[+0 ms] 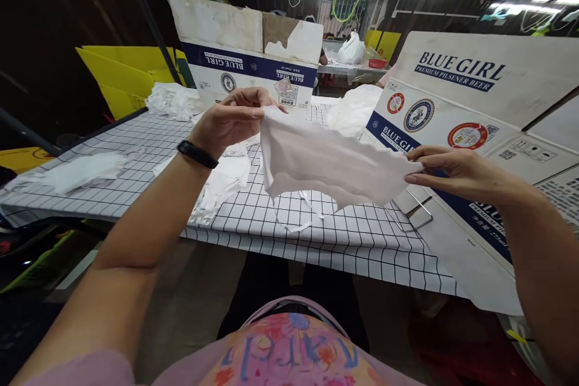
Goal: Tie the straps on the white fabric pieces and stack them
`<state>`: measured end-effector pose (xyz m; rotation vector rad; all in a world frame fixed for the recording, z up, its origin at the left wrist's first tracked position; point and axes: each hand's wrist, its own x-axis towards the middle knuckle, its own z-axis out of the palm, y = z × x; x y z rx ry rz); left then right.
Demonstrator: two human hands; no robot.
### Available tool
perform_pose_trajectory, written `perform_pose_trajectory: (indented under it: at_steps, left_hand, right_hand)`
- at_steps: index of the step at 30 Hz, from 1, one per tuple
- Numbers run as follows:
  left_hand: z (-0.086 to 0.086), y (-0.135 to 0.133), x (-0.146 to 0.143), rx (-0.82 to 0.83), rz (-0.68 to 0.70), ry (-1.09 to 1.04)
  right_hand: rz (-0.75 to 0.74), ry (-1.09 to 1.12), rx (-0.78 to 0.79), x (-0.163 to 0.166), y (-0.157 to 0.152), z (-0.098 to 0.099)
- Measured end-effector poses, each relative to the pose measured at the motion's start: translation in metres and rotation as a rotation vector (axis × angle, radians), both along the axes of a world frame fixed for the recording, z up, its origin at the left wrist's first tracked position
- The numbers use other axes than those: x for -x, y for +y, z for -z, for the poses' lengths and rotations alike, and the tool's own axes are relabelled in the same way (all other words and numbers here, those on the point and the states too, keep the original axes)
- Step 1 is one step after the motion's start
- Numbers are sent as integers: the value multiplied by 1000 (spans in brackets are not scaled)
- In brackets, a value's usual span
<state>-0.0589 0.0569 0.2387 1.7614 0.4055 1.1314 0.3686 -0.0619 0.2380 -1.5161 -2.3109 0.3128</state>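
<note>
A thin white cloth piece [335, 163] with a wavy upper edge is stretched out above the table, and a narrow strip dangles below it. My left hand [233, 117], with a black band on the wrist, pinches its upper left corner. At its right end, my right hand [456, 172] grips it between thumb and fingers. Behind and below my left hand lies a stack of similar white cloth pieces [221, 187] on the checked tablecloth [253, 223].
More white cloth lies at the left in a flat pile [79, 172] and a back heap [174, 101]. Another white heap [355, 110] sits behind. Beer cartons stand at the back [253, 66] and right [461, 90]. A bent metal wire [411, 226] is near the right carton.
</note>
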Motion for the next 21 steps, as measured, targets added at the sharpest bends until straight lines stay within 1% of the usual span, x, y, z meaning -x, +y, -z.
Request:
perform_pose_trajectory:
  at_steps: [2,3,6,8,11,13,16,19,21]
  left_hand:
    - [-1,-4,4,0,-73,67]
    - [-3,-6,6,9,-80,98]
    - [-10,-14,10,4,-31,204]
    - [-14,-19,11,-84,-27,308]
    - [-16,-24,9,-265,-82,408]
    - [-16,-26,6,-317,-99,389]
    - [-17,-28,5,-309,-104,321]
    - [-24,-32,8,-328,-81,243]
    - [-31,-36,12,-359,-61,191]
  right_hand:
    - [-34,-17,-61,-3,1,0]
    - [-50,-29,-100,-5,1,-1]
    - [-45,-81,-260,-9,-3,-4]
    - [-4,-125,-350,-11,-9,-8]
    - [73,-147,-422,-12,-19,-13]
    - [74,-142,-456,-12,-25,-16]
    - [32,-202,-469,-10,-32,-16]
    - [32,-321,-467,-5,-39,-14]
    - [9,-354,-437,-1,-44,-12]
